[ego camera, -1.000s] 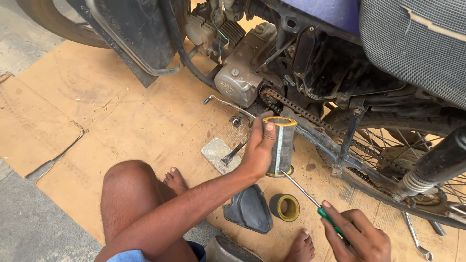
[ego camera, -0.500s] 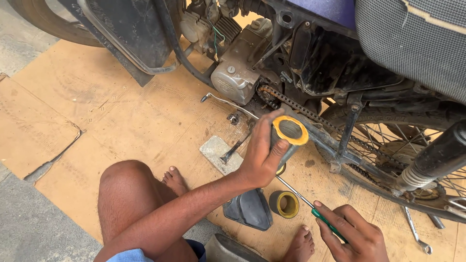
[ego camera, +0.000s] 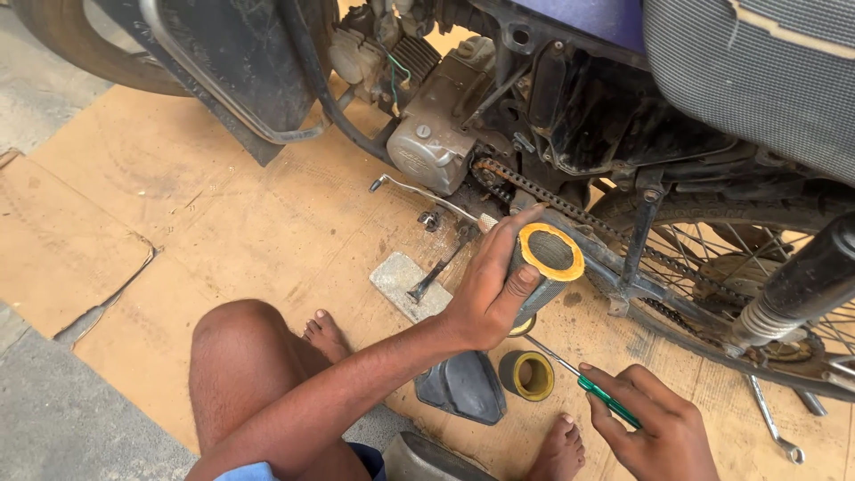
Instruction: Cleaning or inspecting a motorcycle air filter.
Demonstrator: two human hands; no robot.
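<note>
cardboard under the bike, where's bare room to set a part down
Widest bare patch: the cardboard left of the small grey plate, between the front tyre and the knee. Crowded on the right: left hand with the cylindrical filter, yellow-rimmed cap, dark cover, right hand with the screwdriver, spanner.

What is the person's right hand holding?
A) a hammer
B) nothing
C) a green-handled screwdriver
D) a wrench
C: the right hand grips a green-handled screwdriver, while the left hand holds a yellow-rimmed mesh cylinder.
</note>
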